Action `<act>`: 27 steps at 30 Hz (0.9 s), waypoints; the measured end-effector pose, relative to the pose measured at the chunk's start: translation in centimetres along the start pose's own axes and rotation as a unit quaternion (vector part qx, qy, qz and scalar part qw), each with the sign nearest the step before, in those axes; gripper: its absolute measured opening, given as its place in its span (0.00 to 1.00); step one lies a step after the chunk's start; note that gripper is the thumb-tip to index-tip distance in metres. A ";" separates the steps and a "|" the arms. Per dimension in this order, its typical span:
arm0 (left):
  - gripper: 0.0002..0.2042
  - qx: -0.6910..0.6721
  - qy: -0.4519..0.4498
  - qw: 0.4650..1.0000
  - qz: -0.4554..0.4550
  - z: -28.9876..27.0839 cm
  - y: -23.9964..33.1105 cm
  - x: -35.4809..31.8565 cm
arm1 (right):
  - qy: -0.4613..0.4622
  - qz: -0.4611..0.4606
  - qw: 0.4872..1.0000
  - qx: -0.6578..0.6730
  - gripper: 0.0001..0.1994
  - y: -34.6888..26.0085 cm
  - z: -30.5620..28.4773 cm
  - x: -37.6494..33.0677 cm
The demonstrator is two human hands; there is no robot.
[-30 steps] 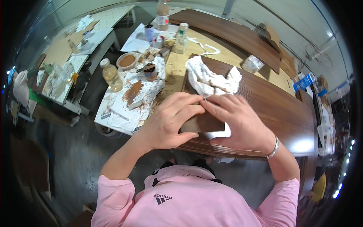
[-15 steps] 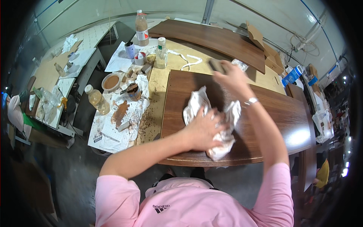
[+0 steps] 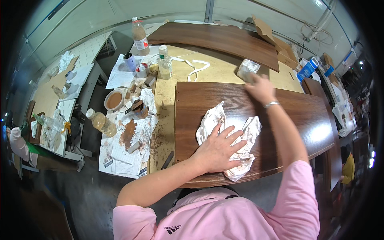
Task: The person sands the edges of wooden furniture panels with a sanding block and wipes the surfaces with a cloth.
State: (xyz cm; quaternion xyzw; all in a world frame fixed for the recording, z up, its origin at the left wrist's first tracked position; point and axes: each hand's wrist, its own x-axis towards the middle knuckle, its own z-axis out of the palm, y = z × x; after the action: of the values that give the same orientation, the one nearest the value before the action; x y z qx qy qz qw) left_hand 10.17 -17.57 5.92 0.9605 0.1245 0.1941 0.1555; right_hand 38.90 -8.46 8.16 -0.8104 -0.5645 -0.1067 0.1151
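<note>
My left hand (image 3: pixel 219 149) lies with fingers spread on a crumpled white cloth (image 3: pixel 249 132), which rests on a dark brown wood-grain board (image 3: pixel 296 128). Stretched toward the board's far edge is my right hand (image 3: pixel 262 90). Its fingertips are blurred and partly hidden, close to a greyish-white block-shaped thing (image 3: pixel 248 69) on the workbench. Whether they grip anything does not show.
A second brown board (image 3: pixel 216 38) lies at the back, near an open cardboard box (image 3: pixel 286 54). To the left are plastic bottles (image 3: pixel 165 62), a tub of brown paste (image 3: pixel 115 100), an open can (image 3: pixel 139 109) and stained paper (image 3: pixel 120 158). A white strip (image 3: pixel 196 72) curls on the workbench (image 3: pixel 164 100).
My right hand has moved right and slightly nearer to me; the dark block it held is no longer visible. The greyish-white thing shows more fully. My left hand stays on the cloth, fingers spread.
</note>
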 end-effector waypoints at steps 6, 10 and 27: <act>0.32 0.004 -0.040 0.999 -0.004 -0.1 0.3 0.8 | -0.014 0.115 0.993 -0.002 0.25 6.2 -2.1 0.2; 0.31 0.010 -0.041 0.999 -0.008 -0.4 0.5 0.9 | 0.046 -0.126 0.972 0.195 0.23 -8.1 0.9 -2.0; 0.31 0.091 -0.020 0.986 -0.142 5.2 3.4 12.6 | -0.022 0.085 0.992 0.095 0.25 26.8 -3.4 0.5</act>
State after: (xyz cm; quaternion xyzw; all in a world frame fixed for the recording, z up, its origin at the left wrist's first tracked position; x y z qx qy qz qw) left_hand 24.14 -18.27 6.78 0.9470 0.2734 0.1386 0.0958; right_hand 64.08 -18.07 9.75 -0.8430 -0.5035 -0.0240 0.1879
